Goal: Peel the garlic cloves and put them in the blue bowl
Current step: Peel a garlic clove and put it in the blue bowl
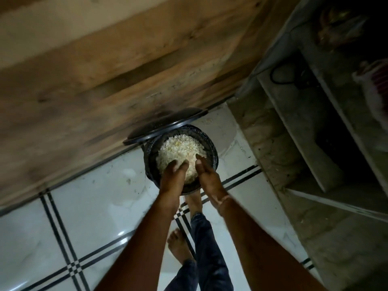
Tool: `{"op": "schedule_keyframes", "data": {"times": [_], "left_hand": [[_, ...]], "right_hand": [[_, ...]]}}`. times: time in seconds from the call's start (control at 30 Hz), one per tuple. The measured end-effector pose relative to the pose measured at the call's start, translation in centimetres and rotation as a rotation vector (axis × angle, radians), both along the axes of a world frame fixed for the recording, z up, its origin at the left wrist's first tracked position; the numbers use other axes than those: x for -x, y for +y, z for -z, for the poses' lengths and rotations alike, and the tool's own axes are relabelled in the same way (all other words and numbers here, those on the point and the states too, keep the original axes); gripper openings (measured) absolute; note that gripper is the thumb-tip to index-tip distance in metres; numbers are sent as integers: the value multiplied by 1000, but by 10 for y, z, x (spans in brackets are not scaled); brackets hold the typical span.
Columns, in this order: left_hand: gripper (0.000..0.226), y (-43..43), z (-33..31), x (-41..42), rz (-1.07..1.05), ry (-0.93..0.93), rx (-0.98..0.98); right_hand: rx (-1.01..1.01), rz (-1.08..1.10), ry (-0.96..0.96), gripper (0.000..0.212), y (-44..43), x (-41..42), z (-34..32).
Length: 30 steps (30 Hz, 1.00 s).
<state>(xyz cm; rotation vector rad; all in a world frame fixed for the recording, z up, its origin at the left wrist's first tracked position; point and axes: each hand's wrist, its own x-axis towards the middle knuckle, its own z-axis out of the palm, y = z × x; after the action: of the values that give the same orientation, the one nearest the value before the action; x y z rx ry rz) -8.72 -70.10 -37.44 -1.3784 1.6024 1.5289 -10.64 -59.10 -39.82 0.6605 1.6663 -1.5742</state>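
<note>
Both arms reach down into black bin (212,148).
Left hand (173,175) fingers bent onto pale peelings (180,149), hold unclear; right hand (206,175) flat, holding nothing.

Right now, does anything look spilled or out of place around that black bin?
Yes. The black bin is heaped to the rim with pale peels, left hand and right hand touching the heap. A few scraps lie spilled on the floor tiles behind it.
</note>
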Motion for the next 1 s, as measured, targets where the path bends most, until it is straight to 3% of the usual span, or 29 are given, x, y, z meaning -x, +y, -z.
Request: {"op": "schedule_keyframes", "data": {"times": [0.07, 0.33, 0.47, 0.73, 0.83, 1.0], "left_hand": [[62, 3, -27, -9, 192, 87, 241], [41, 48, -203, -67, 707, 304, 471], [40, 98, -289, -103, 850, 467, 530], [44, 256, -382, -137, 1056, 799, 426], [41, 326, -397, -140, 1137, 927, 425], [37, 458, -404, -150, 1226, 984, 360]], "right_hand": [[0, 38, 87, 39, 12, -7, -43], [-242, 20, 393, 28, 86, -86, -200], [-368, 69, 550, 33, 149, -134, -288], [-561, 230, 698, 29, 299, -213, -381], [-624, 249, 731, 27, 365, -231, -395], [-742, 274, 719, 29, 491, -265, -399]]}}
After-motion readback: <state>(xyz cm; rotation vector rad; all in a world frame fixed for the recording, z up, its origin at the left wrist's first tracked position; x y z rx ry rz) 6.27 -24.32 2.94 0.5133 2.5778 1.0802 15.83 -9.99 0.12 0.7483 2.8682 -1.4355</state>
